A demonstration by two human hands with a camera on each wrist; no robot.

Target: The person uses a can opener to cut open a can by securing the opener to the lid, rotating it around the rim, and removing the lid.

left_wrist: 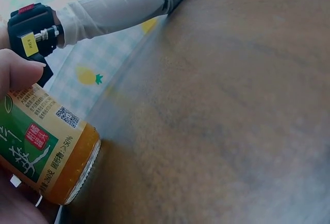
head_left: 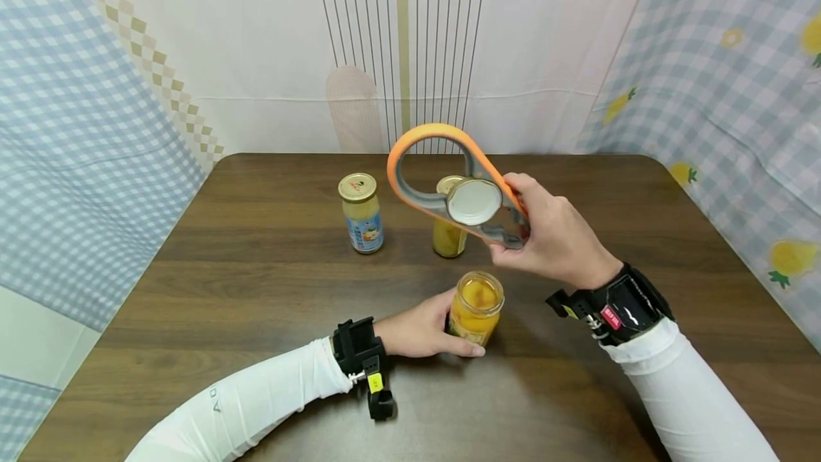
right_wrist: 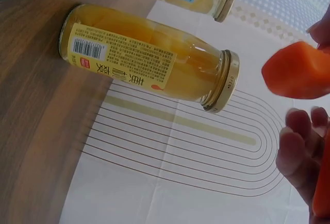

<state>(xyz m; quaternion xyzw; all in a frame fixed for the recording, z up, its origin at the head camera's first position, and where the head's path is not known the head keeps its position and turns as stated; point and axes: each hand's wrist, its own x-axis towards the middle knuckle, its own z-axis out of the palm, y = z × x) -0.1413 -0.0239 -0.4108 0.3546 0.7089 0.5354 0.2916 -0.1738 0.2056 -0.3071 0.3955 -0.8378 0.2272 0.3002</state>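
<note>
My left hand grips a lidless glass jar of orange-yellow contents around its side, near the table's front. In the left wrist view, that jar's green and cream label shows below the thumb. My right hand holds an orange and grey jar opener in the air above and behind the jar. A round lid, white face showing, sits within the opener's loop. In the right wrist view, fingers lie around orange parts of the opener; the rest of it is out of frame.
Behind the opener stands a gold-lidded jar of yellow fruit, partly hidden in the head view. Left of it is a blue-labelled jar, also with a gold lid. Both stand on the brown wooden table, with cloth hangings around it.
</note>
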